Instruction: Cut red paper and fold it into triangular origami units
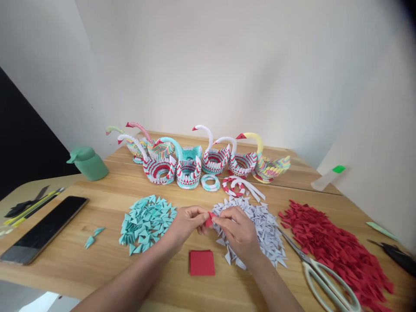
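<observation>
Between the pinching hands [211, 223] sits red paper [209, 220], apparently partly folded.

Wooden table [165, 286]: pale-grained, before you
Back: your paper swans [188, 174], paper rings [210, 183]
Left: your phone [43, 229], green jug [92, 167], teal folded pieces [146, 223]
Centre: your red paper stack [202, 263]
Right: lavender folded pieces [268, 232], red folded pieces [334, 251], scissors [305, 258]

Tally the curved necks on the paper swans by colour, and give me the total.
Pale green neck: 1
Pink neck: 1
White necks: 3
Teal neck: 1
Yellow neck: 1
Total: 7
</observation>
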Available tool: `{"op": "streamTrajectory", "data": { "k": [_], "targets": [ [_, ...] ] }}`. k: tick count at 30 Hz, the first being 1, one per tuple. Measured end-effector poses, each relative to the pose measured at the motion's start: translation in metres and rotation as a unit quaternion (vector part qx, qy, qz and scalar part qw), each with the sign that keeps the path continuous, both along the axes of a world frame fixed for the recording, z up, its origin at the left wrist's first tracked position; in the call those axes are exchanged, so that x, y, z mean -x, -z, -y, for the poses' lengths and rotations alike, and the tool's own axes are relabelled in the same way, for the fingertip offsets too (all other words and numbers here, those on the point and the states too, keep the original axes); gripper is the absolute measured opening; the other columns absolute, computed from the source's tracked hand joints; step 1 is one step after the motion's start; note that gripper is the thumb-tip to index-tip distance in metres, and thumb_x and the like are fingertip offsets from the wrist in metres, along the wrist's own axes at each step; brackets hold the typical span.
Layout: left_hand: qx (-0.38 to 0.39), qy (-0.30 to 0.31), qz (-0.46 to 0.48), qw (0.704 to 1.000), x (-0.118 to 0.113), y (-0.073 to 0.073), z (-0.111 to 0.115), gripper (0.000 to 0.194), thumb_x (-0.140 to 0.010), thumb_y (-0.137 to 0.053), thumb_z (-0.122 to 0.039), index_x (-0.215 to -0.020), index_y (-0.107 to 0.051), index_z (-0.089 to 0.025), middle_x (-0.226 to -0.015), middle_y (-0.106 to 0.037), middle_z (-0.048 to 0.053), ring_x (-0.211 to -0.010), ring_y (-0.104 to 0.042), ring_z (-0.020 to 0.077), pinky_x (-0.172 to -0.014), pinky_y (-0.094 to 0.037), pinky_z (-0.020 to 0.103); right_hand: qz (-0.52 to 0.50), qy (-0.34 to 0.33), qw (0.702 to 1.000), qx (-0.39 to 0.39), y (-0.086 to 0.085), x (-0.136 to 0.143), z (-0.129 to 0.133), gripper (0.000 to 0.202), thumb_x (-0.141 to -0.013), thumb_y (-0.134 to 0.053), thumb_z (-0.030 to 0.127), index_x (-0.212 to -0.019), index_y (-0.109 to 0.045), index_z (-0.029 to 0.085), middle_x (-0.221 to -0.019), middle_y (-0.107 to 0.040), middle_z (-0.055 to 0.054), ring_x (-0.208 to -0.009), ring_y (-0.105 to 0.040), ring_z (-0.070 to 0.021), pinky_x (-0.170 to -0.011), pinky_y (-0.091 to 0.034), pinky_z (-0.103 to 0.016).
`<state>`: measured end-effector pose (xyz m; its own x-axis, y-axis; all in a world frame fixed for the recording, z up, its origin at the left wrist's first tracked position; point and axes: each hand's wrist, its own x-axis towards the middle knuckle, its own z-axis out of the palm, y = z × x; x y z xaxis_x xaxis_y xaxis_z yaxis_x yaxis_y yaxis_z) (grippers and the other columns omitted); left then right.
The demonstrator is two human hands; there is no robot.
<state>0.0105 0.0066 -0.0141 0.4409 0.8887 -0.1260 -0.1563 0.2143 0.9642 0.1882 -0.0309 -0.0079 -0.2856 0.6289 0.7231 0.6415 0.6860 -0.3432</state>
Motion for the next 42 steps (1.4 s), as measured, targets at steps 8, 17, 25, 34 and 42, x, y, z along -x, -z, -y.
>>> {"op": "streamTrajectory", "data": {
  "k": [8, 17, 25, 34, 42],
  "targets": [
    [-0.035, -0.011, -0.035, 0.999, 0.0004, 0.0062, -0.0035, 0.044, -0.067, -0.071, -0.055, -0.072, -0.067, -0.011, -0.049, -0.062, 0.001, -0.044, -0.05, 0.0099, -0.05, -0.041, 0.022, -0.034, 0.0, 0.999, 0.022, 0.0033, 0.0023, -0.0013, 0.025, -0.089, -0.055, 0.01, -0.101, -0.069, 0.026, -0.08, -0.064, -0.004, -0.076, -0.058, -0.0186, -0.065, -0.049, -0.032],
    [0.013, 0.001, 0.028, 1.0, 0.0019, 0.0008, 0.0, 0.031, -0.071, -0.071, -0.042, -0.067, -0.063, -0.012, -0.059, -0.066, 0.003, -0.047, -0.054, 0.0093, -0.05, -0.04, 0.021, -0.011, -0.025, 1.0, 0.003, 0.006, 0.0012, -0.0025, 0.029, -0.088, -0.051, 0.004, -0.098, -0.069, 0.025, -0.08, -0.063, -0.004, -0.077, -0.057, -0.018, -0.064, -0.048, -0.03],
    [0.005, 0.028, 0.007, 1.0, 0.0041, 0.0051, -0.0029, 0.036, -0.072, -0.071, -0.046, -0.07, -0.064, -0.012, -0.057, -0.064, 0.002, -0.047, -0.053, 0.0092, -0.051, -0.041, 0.021, 0.037, -0.004, 0.999, -0.036, 0.0057, -0.0021, -0.0043, 0.024, -0.089, -0.051, 0.005, -0.089, -0.07, 0.021, -0.077, -0.062, -0.005, -0.073, -0.053, -0.0168, -0.062, -0.045, -0.027],
    [-0.039, -0.018, -0.034, 0.999, 0.0029, 0.0048, -0.0082, 0.04, -0.066, -0.073, -0.051, -0.067, -0.06, -0.013, -0.056, -0.062, 0.001, -0.045, -0.051, 0.009, -0.049, -0.042, 0.022, -0.008, -0.036, 0.993, 0.108, 0.0073, 0.0003, -0.0027, 0.023, -0.092, -0.05, 0.016, -0.1, -0.071, 0.023, -0.092, -0.067, -0.007, -0.086, -0.059, -0.019, -0.075, -0.048, -0.031],
    [-0.082, -0.007, -0.046, 0.996, 0.0002, 0.0092, -0.0041, 0.035, -0.07, -0.071, -0.047, -0.07, -0.063, -0.013, -0.058, -0.061, -0.001, -0.048, -0.053, 0.0095, -0.051, -0.042, 0.022, -0.299, -0.018, 0.843, 0.447, 0.0088, 0.0053, -0.0024, 0.031, -0.081, -0.063, 0.047, -0.091, -0.066, 0.018, -0.066, -0.065, 0.0, -0.059, -0.06, -0.0152, -0.056, -0.049, -0.026]
  ]
}}
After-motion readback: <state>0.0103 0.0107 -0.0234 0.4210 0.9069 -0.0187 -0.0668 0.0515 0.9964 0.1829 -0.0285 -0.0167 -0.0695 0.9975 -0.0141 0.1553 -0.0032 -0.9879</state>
